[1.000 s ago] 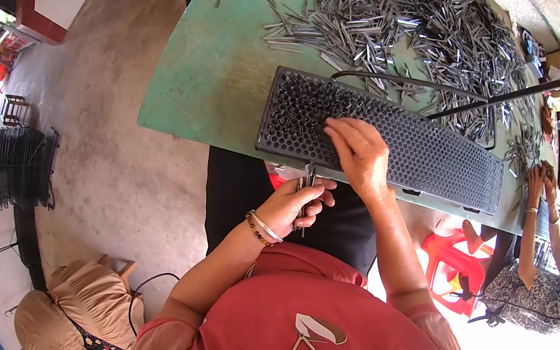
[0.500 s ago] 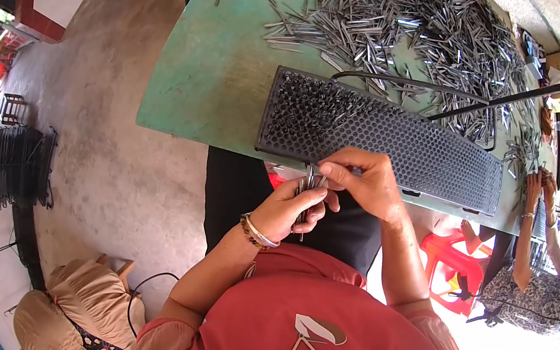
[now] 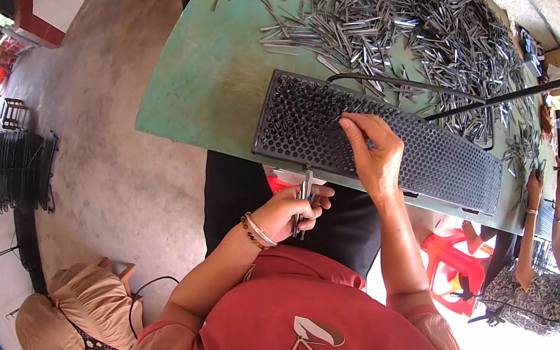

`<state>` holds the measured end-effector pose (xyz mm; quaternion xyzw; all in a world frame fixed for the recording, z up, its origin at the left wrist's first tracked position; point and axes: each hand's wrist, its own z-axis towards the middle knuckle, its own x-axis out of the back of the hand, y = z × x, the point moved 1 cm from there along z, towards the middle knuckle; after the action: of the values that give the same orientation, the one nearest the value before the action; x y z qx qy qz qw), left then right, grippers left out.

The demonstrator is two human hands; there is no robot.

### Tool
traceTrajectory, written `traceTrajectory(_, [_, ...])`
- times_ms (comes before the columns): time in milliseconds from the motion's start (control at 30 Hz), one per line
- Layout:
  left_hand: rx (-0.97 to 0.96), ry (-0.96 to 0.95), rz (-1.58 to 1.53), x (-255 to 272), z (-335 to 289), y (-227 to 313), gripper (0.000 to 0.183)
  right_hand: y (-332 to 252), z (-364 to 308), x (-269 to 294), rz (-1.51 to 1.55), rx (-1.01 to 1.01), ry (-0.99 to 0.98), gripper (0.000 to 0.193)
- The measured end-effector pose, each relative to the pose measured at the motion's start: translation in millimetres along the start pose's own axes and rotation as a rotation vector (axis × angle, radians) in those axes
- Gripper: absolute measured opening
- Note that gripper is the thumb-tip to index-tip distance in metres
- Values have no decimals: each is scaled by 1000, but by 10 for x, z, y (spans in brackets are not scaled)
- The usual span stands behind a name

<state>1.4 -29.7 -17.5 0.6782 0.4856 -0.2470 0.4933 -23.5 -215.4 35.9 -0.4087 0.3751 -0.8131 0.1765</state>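
Note:
A long black tray full of round holes lies along the near edge of the green table. Many holes toward its left end have thin dark pieces standing in them. My left hand, below the tray's front edge, is closed round a small bunch of thin metal strips. Over the middle-left of the tray is my right hand, its thumb and forefinger pinched together above the holes. Whatever sits between those fingertips is too small to make out.
A large heap of loose metal strips covers the back of the table. A bent black rod crosses above the tray. At the right a co-worker's hands reach over the table, near a red plastic stool.
My right hand has moved from beside the left hand up and forward over the tray. My left hand stays in place with the strips. The co-worker's hands have moved apart.

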Motion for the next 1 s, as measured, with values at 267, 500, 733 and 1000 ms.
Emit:
traceTrajectory(267, [57,20,186,149,-377,-386,44,32,-88,-122,-208,213,-64,20])
traceTrajectory(500, [-17,124,34,261,-642,-406,39,-155,-132,-67,-13,58,-86,20])
traceTrajectory(733, [-127,65,95,171,-591,37,35,-438,-428,-253,354,-276,-579,17])
traceTrajectory(1000, [-127,-59,170,81,-597,32,25,-359,-600,-348,573,-351,-604,20])
